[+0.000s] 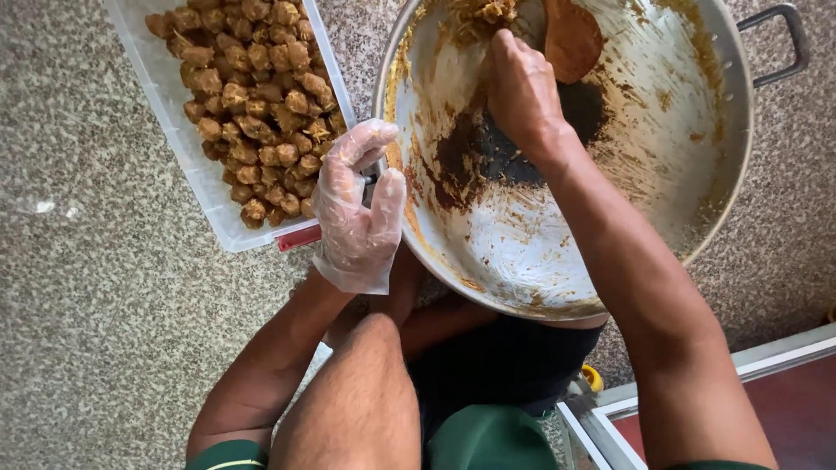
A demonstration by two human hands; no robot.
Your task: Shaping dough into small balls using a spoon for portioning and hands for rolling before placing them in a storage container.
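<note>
Head view, single frame. Large metal bowl point(697, 174) fills the upper right of the frame, tipped toward the person, its near rim low at centre over the lap. Inner wall is smeared with brown-orange paste; a dark patch sits mid-bowl. A small remainder of the shredded mixture point(483, 13) clings at the top edge of the frame.

Right hand point(521, 87), bare, reaches into the bowl from the lower right. Forearm extended, wrist bent, fingers curled down at the mixture beside a brown wooden spatula point(570, 39). Fingers are drawn together; whether they pinch any mixture is hidden by the back of the hand, so I cannot tell.

Left hand point(359, 204), in a clear plastic glove, is at the bowl's near-left rim, centre of frame. Fingers spread and loosely bent, nothing held; seems to steady the rim.

Handling judgement: mixture looks soft, sticky and light, likely to smear rather than lift clean; best gathered by scooping with the fingertips. Bowl looks rigid, greasy inside; dry outer rim or the side handle point(778, 43) at upper right gives the safer hold.

White plastic tray point(187, 165), upper left, sits on the speckled floor point(96, 305), filled with browned round pieces point(252, 96).
</note>
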